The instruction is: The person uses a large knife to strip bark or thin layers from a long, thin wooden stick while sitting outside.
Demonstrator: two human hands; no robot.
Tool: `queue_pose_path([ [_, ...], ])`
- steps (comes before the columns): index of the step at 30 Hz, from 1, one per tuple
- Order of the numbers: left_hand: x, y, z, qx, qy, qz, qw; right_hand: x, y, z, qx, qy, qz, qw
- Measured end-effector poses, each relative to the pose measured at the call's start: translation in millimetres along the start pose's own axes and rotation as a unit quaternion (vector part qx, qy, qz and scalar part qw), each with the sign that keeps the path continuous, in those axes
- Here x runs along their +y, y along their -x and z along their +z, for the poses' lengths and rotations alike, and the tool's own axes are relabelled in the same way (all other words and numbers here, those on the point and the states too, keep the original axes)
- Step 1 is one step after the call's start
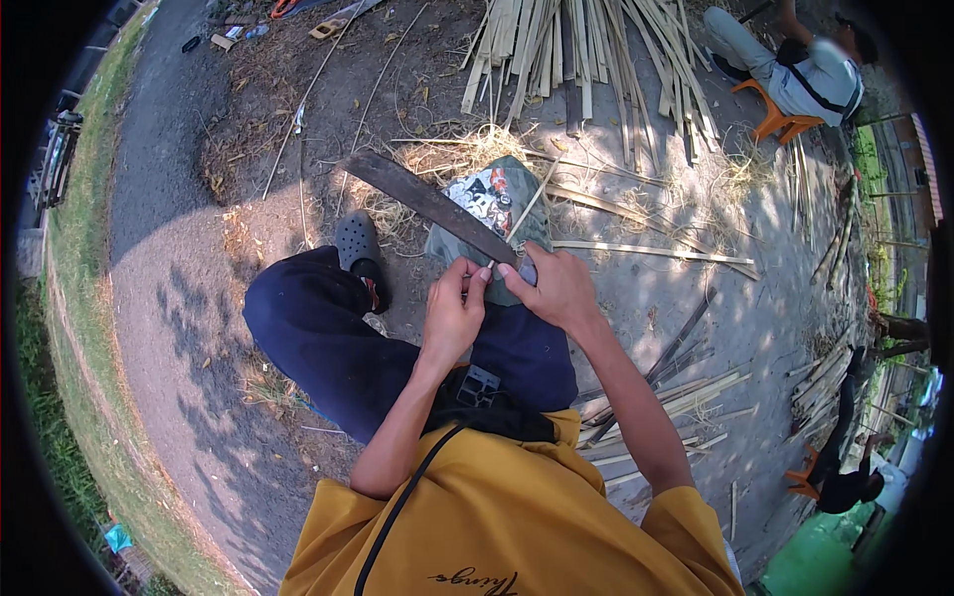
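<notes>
My right hand (558, 288) is wrapped round the handle end of a machete (422, 199), whose long dark blade reaches up and to the left over my lap. Its thumb presses near the base of the blade. My left hand (452, 310) pinches the near end of a thin, pale bamboo strip (535, 202) between thumb and fingers. The strip slants up to the right, passing by the blade close to both hands. Beneath them lies a grey-green cloth (514, 179) with a colourful printed patch. The handle itself is mostly hidden by my right hand.
A large bundle of split bamboo strips (542, 50) lies ahead, with curled shavings (487, 147) nearer. More strips (686, 402) lie at my right. A handsaw (338, 22) rests far left. One person sits on an orange stool (780, 117) far right; another sits lower right.
</notes>
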State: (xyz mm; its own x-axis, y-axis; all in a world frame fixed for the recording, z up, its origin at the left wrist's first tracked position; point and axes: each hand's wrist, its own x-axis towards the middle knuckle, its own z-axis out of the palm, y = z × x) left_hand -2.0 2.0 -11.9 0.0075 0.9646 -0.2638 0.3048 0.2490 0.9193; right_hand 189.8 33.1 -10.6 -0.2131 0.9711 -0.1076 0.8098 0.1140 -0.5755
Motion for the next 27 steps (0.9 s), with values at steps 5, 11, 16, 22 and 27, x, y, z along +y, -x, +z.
queue_pose_path([
  [5,0.5,27.3,-20.8,-0.01,-0.027,-0.022,0.999,5.9,-0.8,4.3,0.018,-0.005,0.001,1.0],
  [11,0.7,75.9,-47.4,0.006,-0.041,-0.032,0.999,-2.8,0.2,3.5,0.011,0.001,-0.007,1.0],
  [16,-2.0,84.2,-54.3,0.016,-0.069,-0.028,0.997,-11.8,1.5,10.5,0.002,0.017,-0.015,1.0],
  [22,-1.8,65.6,-45.8,0.01,-0.069,-0.001,0.998,4.7,-0.6,8.3,-0.002,-0.027,-0.022,0.999],
  [27,-1.2,27.3,-29.3,-0.019,-0.023,-0.012,0.999,-3.8,5.1,7.2,-0.023,-0.005,-0.048,0.999],
])
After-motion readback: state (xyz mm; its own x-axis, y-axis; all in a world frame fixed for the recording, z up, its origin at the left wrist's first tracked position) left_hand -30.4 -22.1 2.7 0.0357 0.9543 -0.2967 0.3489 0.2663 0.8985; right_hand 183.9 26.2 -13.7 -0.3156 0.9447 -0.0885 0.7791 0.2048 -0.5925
